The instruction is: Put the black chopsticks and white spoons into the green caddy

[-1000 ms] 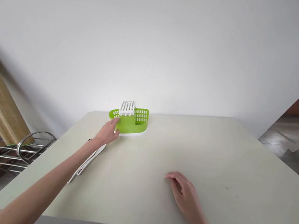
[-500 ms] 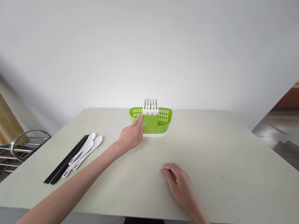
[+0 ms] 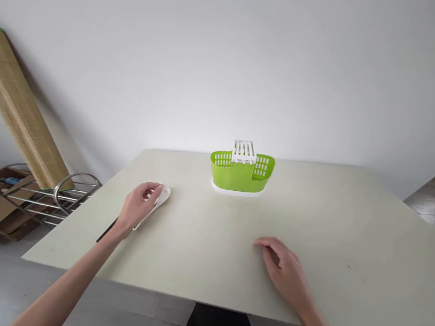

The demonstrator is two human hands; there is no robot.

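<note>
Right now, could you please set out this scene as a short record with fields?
Left hand: at a white spoon; whether its grip holds anything cannot be told
Beside left wrist: black stick, partly hidden
Right hand: loosely curled at the table, nothing visible in its grip
Green basket: upright on the table's far side, with white base and slatted white top
Left of table: slanted tan roll

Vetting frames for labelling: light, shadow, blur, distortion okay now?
Head view: wall brightest behind the basket, greyer toward the top corners; head view: soft shadow on the table beside the left forearm; head view: basket slots readable, no heavy blur there; head view: strong wide-angle look, table flaring toward the camera.
</note>
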